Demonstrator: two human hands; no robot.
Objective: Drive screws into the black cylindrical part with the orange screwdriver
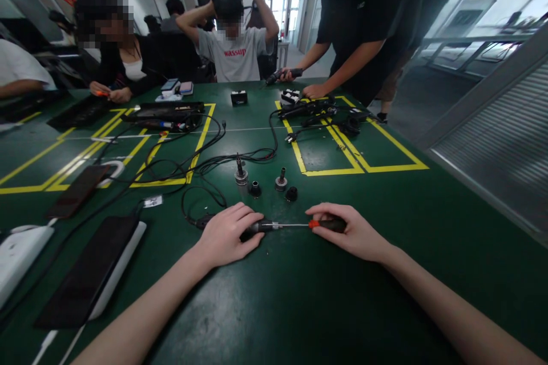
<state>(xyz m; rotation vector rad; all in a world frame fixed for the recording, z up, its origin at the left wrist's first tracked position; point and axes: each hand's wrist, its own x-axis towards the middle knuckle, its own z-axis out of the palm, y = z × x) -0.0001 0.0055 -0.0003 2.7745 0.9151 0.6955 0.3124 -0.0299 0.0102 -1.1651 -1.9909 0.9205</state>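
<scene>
Screwdriver [315, 224] seemingly touching tool [267, 226].
Our left hand [233, 232] grasps the tool, our right hand [345, 229] the screwdriver.

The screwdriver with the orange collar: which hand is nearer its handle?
Right. The right hand holds the screwdriver's handle; the left hand is past the shaft's other end, gripping the black corded tool.

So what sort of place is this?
Probably a shared workshop or training room, judging by the green worktable marked with yellow lines, the screwdriver in the right hand and the standing person handling another tool.
</scene>
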